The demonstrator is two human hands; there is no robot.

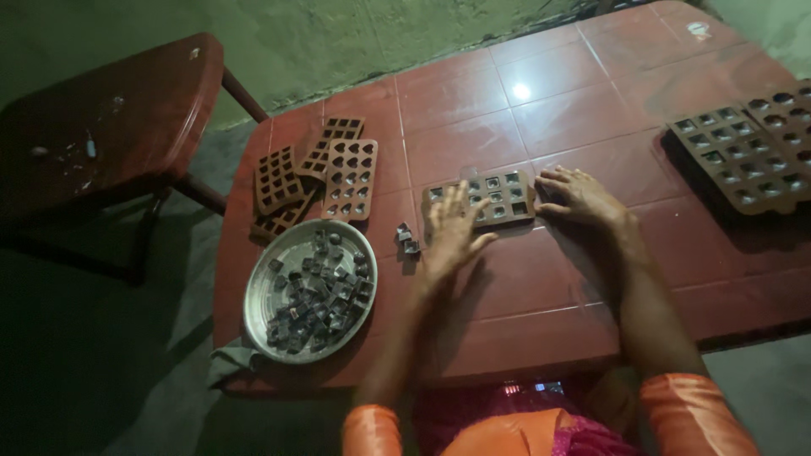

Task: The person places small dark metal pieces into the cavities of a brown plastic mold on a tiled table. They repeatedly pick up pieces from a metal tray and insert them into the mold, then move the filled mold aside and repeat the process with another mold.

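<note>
flat, released hands (452,232) (579,198) press a mould (481,197); metal plate (253,295) holds chocolates (321,295).

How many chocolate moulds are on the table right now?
6, maybe more hidden: one under both hands, three stacked at far left, two at the right edge.

hands, left (452,232), right (579,198), flat on mould tray (498,198); red table (541,110)

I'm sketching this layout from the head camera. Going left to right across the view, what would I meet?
Dark red stool → metal plate of dark pieces → two loose pieces → left hand → square-cavity mould → right hand → large moulds at the right edge.
</note>
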